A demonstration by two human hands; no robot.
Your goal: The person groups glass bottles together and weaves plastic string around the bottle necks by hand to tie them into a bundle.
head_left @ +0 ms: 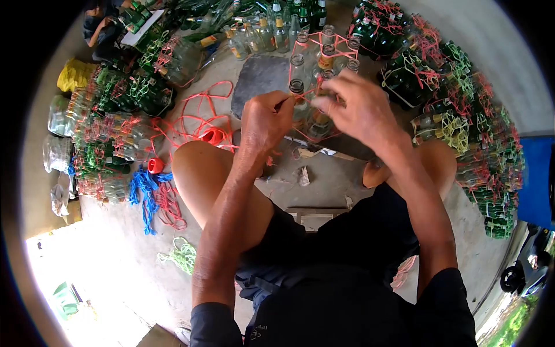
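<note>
A cluster of clear glass bottles (297, 74) stands upright on the floor in front of me, with pinkish-red plastic string (312, 36) running around the necks. My left hand (267, 118) is closed at the near left side of the cluster, pinching the string. Above the nearest bottles, my right hand (359, 105) has its fingers curled and meets the same string at the fingertips. A short stretch of string spans the gap between both hands. The fingers partly hide the nearest bottle necks.
Tied bottle bundles line the left (118, 136) and right (485, 153) walls. Loose clear bottles (254, 37) stand beyond a dark slab (260, 78). Tangled red string (202, 110) and blue string (147, 194) lie on the left floor. Another person (101, 29) sits far left.
</note>
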